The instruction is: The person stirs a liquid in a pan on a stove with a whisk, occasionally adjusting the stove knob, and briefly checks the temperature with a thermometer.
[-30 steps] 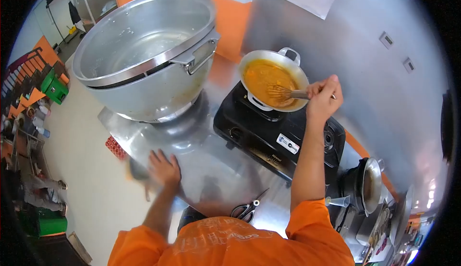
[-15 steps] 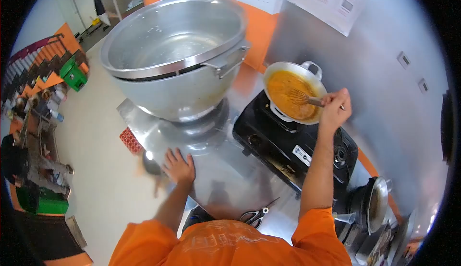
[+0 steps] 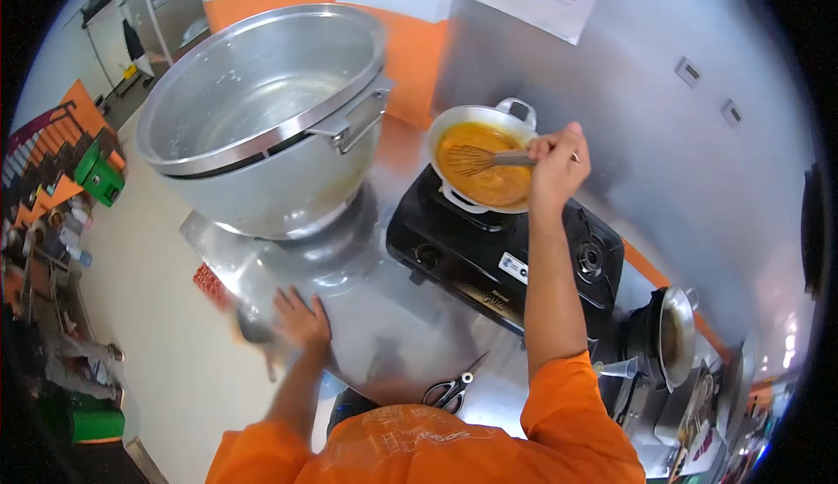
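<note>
Your right hand (image 3: 557, 165) is closing around the whisk (image 3: 489, 159) by its handle. The whisk's wires are showing over the orange liquid (image 3: 476, 185) in the pan (image 3: 448, 123); you cannot tell how deep they are dipping. The pan is sitting on the left burner of the stove (image 3: 454, 244), one looped handle facing the wall (image 3: 646, 135). Your left hand (image 3: 303, 320) is lying spread on the counter (image 3: 384, 292), near its left edge.

The big pot (image 3: 288, 174) is standing left of the stove, blocking the counter's far left part. Your right forearm is crossing over the stove, hiding part of its middle. Scissors (image 3: 449, 392) are lying on the counter close to your shirt (image 3: 401, 440). A second pan (image 3: 674, 336) is standing past the stove's right end, a clear funnel (image 3: 621, 368) beside it. Beyond the counter's left edge, a green bin (image 3: 99, 174) is standing on the floor (image 3: 166, 327).
</note>
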The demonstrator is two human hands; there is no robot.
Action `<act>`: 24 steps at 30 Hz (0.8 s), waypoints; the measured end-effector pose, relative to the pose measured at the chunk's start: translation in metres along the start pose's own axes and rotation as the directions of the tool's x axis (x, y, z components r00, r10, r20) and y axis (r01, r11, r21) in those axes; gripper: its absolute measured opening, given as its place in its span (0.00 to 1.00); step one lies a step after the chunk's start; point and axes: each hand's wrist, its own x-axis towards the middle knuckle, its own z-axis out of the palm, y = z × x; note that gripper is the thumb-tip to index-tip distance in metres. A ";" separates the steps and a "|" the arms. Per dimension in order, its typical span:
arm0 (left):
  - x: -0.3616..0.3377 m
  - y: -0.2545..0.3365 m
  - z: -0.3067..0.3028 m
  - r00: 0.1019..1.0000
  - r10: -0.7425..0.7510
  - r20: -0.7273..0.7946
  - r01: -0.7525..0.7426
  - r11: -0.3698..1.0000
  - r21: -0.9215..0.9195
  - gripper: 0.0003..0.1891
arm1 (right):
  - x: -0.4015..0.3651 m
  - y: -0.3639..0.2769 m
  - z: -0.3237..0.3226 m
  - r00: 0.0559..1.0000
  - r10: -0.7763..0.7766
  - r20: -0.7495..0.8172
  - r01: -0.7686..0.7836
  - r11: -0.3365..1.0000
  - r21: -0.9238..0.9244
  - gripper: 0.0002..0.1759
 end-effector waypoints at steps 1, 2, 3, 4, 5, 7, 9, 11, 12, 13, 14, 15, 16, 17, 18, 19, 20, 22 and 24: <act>0.001 -0.001 0.000 1.000 0.005 0.001 -0.005 1.000 0.012 0.35 | 0.002 0.001 0.003 1.000 -0.001 0.013 0.001 1.000 0.010 0.21; 0.000 -0.002 0.001 1.000 0.007 0.006 -0.007 1.000 0.031 0.35 | 0.006 0.003 0.006 0.999 0.004 0.042 -0.005 0.999 0.035 0.21; 0.000 -0.003 0.002 1.000 0.017 -0.013 -0.016 0.999 0.049 0.35 | 0.009 0.006 0.009 0.997 0.013 0.071 -0.017 0.998 0.059 0.22; 0.002 -0.005 0.005 0.998 0.042 -0.043 -0.041 0.999 0.024 0.35 | 0.014 0.009 0.010 0.995 0.028 0.100 -0.036 0.996 0.081 0.22; 0.004 -0.009 0.010 0.996 0.064 -0.068 -0.064 0.998 0.004 0.35 | 0.019 0.016 0.008 0.991 -0.004 0.134 0.003 1.000 0.006 0.22; 0.005 -0.013 0.017 0.988 0.095 -0.124 -0.094 0.995 0.009 0.34 | 0.026 0.025 0.004 0.979 -0.042 0.200 0.062 0.994 -0.092 0.22; 0.004 -0.012 0.017 0.990 0.090 -0.111 -0.087 0.996 0.030 0.34 | 0.028 0.025 0.003 0.963 -0.065 0.262 0.102 0.986 -0.132 0.22; 0.003 -0.011 0.017 0.988 0.089 -0.123 -0.085 0.996 0.032 0.34 | 0.035 0.025 -0.002 0.962 -0.109 0.249 0.175 0.950 -0.259 0.23; 0.004 -0.011 0.018 0.989 0.089 -0.122 -0.084 0.996 0.039 0.34 | 0.038 0.023 -0.005 0.959 -0.136 0.250 0.214 0.924 -0.316 0.23; 0.005 -0.012 0.020 0.989 0.087 -0.123 -0.082 0.996 0.044 0.34 | 0.039 0.018 -0.008 0.972 -0.073 0.222 0.136 0.948 -0.287 0.22; 0.005 -0.012 0.021 0.988 0.087 -0.127 -0.081 0.996 0.046 0.34 | 0.042 0.012 -0.010 0.981 -0.011 0.195 0.061 0.965 -0.253 0.22; 0.005 -0.013 0.021 0.988 0.088 -0.125 -0.082 0.995 0.054 0.34 | 0.044 0.007 -0.010 0.984 0.048 0.170 -0.010 0.976 -0.215 0.22; 0.005 -0.014 0.023 0.989 0.084 -0.126 -0.078 0.996 0.054 0.34 | 0.045 0.000 -0.011 0.985 0.079 0.153 -0.052 0.984 -0.169 0.21; 0.006 -0.015 0.025 0.988 0.081 -0.129 -0.075 0.996 0.051 0.34 | 0.044 -0.009 -0.013 0.985 0.107 0.137 -0.090 0.988 -0.121 0.21; 0.006 -0.014 0.025 0.988 0.078 -0.135 -0.072 0.996 0.048 0.33 | 0.044 -0.013 -0.014 0.983 0.134 0.122 -0.126 0.990 -0.070 0.20; 0.007 -0.012 0.025 0.989 0.071 -0.126 -0.066 0.997 0.044 0.34 | 0.045 -0.012 -0.013 0.983 0.148 0.109 -0.146 0.989 -0.026 0.20; 0.006 -0.012 0.023 0.991 0.065 -0.116 -0.061 0.997 0.041 0.34 | 0.044 -0.012 -0.012 0.982 0.163 0.095 -0.166 0.986 0.018 0.19; 0.006 -0.010 0.022 0.993 0.060 -0.100 -0.056 0.998 0.040 0.34 | 0.043 -0.006 -0.010 0.986 0.144 0.082 -0.147 0.989 0.032 0.19; 0.007 -0.011 0.022 0.994 0.055 -0.090 -0.052 0.998 0.041 0.34 | 0.040 0.008 -0.004 0.993 0.077 0.093 -0.075 0.997 -0.025 0.19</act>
